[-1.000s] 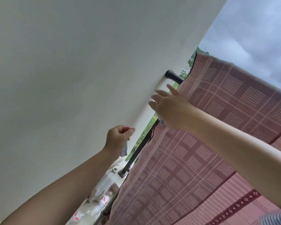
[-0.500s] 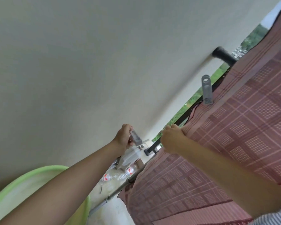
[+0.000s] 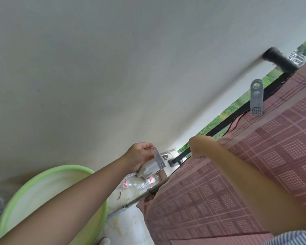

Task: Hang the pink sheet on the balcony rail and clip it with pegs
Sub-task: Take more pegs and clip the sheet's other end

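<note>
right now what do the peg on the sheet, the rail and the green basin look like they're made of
Peg on the sheet: grey moulded plastic, matte, with a round hole and a gridded grip end.
Rail: probably painted metal, a thin, straight black bar.
Green basin: likely plastic, with a smooth lime rim and a paler, faintly glossy inside.
</note>
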Available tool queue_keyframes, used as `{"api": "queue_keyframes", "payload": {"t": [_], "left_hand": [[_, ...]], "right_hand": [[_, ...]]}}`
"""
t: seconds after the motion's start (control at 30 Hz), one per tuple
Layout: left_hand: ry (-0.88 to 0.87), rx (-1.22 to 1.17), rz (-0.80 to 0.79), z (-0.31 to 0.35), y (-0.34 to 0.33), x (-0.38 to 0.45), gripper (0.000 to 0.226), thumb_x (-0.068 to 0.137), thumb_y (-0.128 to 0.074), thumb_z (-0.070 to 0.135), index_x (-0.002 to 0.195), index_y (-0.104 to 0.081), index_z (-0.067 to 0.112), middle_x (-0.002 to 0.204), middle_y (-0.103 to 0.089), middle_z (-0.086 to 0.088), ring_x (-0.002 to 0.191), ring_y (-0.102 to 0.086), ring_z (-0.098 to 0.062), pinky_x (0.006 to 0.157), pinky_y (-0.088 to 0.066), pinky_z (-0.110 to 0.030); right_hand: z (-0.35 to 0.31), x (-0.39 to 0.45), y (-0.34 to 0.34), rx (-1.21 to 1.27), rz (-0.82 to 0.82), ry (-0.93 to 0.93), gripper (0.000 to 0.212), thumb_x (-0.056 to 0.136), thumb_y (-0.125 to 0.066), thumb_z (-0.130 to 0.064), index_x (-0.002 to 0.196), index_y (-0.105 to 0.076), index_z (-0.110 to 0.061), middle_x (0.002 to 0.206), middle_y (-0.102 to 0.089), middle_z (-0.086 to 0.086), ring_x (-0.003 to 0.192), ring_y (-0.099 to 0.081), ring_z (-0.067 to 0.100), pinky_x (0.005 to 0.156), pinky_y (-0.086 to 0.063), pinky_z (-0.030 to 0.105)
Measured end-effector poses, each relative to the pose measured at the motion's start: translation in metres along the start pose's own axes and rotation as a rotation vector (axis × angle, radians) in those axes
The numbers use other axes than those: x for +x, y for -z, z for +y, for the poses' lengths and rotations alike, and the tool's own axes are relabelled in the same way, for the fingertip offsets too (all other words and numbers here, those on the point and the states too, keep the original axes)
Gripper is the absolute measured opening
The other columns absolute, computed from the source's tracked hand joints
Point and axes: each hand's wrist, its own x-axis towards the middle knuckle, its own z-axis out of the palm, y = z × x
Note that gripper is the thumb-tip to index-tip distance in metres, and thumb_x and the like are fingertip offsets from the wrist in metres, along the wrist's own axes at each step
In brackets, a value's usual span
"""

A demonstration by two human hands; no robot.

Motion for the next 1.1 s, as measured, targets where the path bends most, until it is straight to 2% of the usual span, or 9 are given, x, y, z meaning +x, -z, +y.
{"api": "queue_keyframes", "payload": {"t": [0.2,0.4,0.5,0.57,0.63,0.7,0.87,0.97,1.1], "left_hand": [[0.02,0.135,0.012,-0.007,0.007,0.005,0.042,0.078,-0.053,-0.02,0.119,-0.049,-0.012,0.08,-0.057,-0.006,0.072,-0.056,-0.013,0.057,-0.053,-0.009],[0.043,0.08,0.035,-0.01,0.017,0.006,0.039,0.079,-0.051,-0.02,0.117,-0.049,-0.012,0.077,-0.056,-0.007,0.068,-0.055,-0.013,0.05,-0.052,-0.01],[0.037,0.144,0.055,-0.014,0.023,0.007,0.038,0.079,-0.055,-0.016,0.117,-0.051,-0.011,0.078,-0.058,-0.006,0.071,-0.055,-0.013,0.065,-0.051,-0.018],[0.023,0.191,0.054,-0.017,0.024,0.008,0.037,0.079,-0.058,-0.013,0.115,-0.053,-0.009,0.078,-0.06,-0.004,0.071,-0.056,-0.012,0.069,-0.047,-0.017],[-0.005,0.209,0.051,-0.019,0.024,0.01,0.036,0.078,-0.06,-0.013,0.113,-0.055,-0.007,0.087,-0.064,-0.009,0.077,-0.059,-0.016,0.073,-0.047,-0.019],[-0.061,0.247,0.072,-0.02,0.024,0.012,0.034,0.075,-0.064,-0.011,0.108,-0.059,-0.004,0.1,-0.066,-0.016,0.085,-0.061,-0.02,0.079,-0.049,-0.021],[-0.175,0.355,0.07,-0.025,0.015,0.017,0.033,0.069,-0.069,-0.013,0.101,-0.065,-0.007,0.08,-0.065,-0.002,0.053,-0.062,0.008,0.06,-0.05,-0.004],[-0.194,0.378,0.084,-0.032,0.006,0.024,0.031,0.069,-0.07,-0.011,0.099,-0.067,-0.006,0.075,-0.066,-0.001,0.05,-0.06,0.009,0.059,-0.049,-0.003],[-0.156,0.368,0.067,-0.045,-0.003,0.036,0.031,0.067,-0.072,-0.01,0.098,-0.067,-0.008,0.046,-0.064,0.022,0.048,-0.059,0.011,0.061,-0.05,-0.006]], "right_hand": [[-0.007,-0.005,-0.004,-0.187,-0.01,0.105,0.022,0.089,-0.041,-0.006,0.106,-0.055,-0.003,0.077,-0.047,0.0,0.081,-0.048,0.017,0.079,-0.042,0.026],[-0.007,-0.007,-0.004,-0.318,-0.062,0.223,0.028,0.089,-0.047,-0.023,0.106,-0.056,-0.002,0.094,-0.06,0.004,0.086,-0.055,0.02,0.08,-0.048,0.028],[-0.009,-0.009,-0.007,-0.322,-0.042,0.237,0.021,0.089,-0.048,-0.019,0.101,-0.056,-0.003,0.085,-0.058,0.002,0.078,-0.052,0.019,0.07,-0.046,0.027],[-0.009,-0.005,-0.008,-0.271,0.022,0.219,0.014,0.087,-0.045,-0.007,0.077,-0.054,-0.003,0.063,-0.042,-0.001,0.062,-0.046,0.016,0.056,-0.041,0.023],[-0.011,-0.001,-0.01,-0.239,0.061,0.196,0.03,0.085,-0.043,0.001,0.056,-0.04,-0.009,0.057,-0.034,-0.002,0.049,-0.036,0.011,0.045,-0.033,0.019],[-0.012,0.003,-0.012,-0.251,0.079,0.189,0.027,0.085,-0.042,0.0,0.059,-0.044,-0.008,0.058,-0.036,-0.003,0.048,-0.036,0.01,0.042,-0.032,0.018],[-0.012,0.004,-0.018,-0.282,0.141,0.265,0.018,0.088,-0.042,-0.005,0.087,-0.06,-0.007,0.083,-0.052,-0.002,0.069,-0.05,0.013,0.061,-0.048,0.022],[-0.009,0.004,-0.021,-0.275,0.162,0.311,0.019,0.088,-0.042,-0.004,0.088,-0.061,-0.006,0.086,-0.054,-0.002,0.081,-0.057,0.014,0.078,-0.054,0.028],[-0.008,0.007,-0.021,-0.284,0.175,0.331,0.019,0.086,-0.041,-0.003,0.088,-0.06,-0.006,0.087,-0.058,-0.001,0.085,-0.059,0.016,0.08,-0.054,0.03]]}}
